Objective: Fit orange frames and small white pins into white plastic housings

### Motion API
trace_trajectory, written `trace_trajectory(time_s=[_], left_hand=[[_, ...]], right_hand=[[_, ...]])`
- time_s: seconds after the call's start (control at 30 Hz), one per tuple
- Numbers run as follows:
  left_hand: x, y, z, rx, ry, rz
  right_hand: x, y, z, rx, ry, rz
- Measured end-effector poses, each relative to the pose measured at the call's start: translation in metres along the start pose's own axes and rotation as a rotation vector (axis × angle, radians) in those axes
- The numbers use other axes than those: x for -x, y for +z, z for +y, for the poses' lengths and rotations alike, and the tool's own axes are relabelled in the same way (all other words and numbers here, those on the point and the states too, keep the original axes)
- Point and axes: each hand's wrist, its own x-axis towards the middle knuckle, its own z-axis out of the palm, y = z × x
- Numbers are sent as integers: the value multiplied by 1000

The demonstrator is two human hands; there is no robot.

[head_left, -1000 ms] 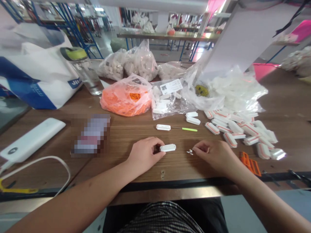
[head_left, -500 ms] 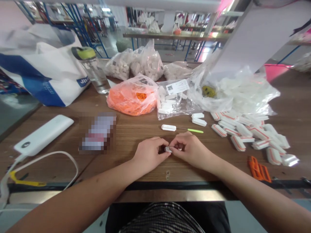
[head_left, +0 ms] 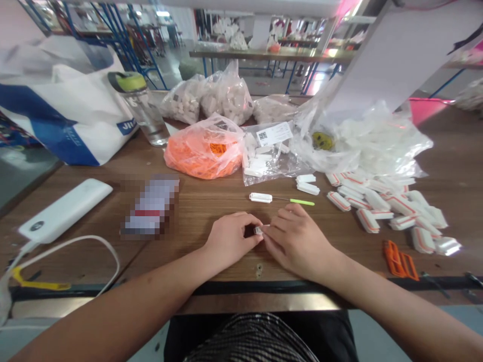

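A small white plastic piece [head_left: 258, 230] is held between my hands above the front of the table, mostly covered by my fingers. My left hand [head_left: 231, 235] pinches its left end between thumb and forefinger. From the other side my right hand [head_left: 295, 240] closes over the piece, its fingers bent and pressed together. Just beyond the hands lies a white rectangular plastic casing [head_left: 260, 197]. A thin tool with a lime-green handle [head_left: 302, 202] rests with its tip close to that casing. Two more white casings [head_left: 308, 188] lie behind the tool.
Many white casings with orange strips [head_left: 402, 205] are heaped at right, near orange plastic frames [head_left: 396, 260]. Behind stand a bag of orange parts [head_left: 199, 156], bags of white parts [head_left: 226, 98] and a water bottle [head_left: 145, 113]. A phone [head_left: 153, 206] and white power bank [head_left: 66, 208] lie left.
My right hand has turned, its back now more upward and its fingers further over the white piece. My left hand keeps nearly the same pinch.
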Motion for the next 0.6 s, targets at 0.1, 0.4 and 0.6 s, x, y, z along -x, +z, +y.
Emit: trace_trajectory(time_s=[0.1, 0.4, 0.6], left_hand=[[-1, 2, -2, 6, 7, 20], [0, 0, -2, 10, 46, 23], [-1, 1, -4, 7, 51, 28]], right_hand=[[9, -16, 20, -105, 234, 14], [47, -19, 71, -408, 511, -342], [45, -15, 73, -419, 401, -380]])
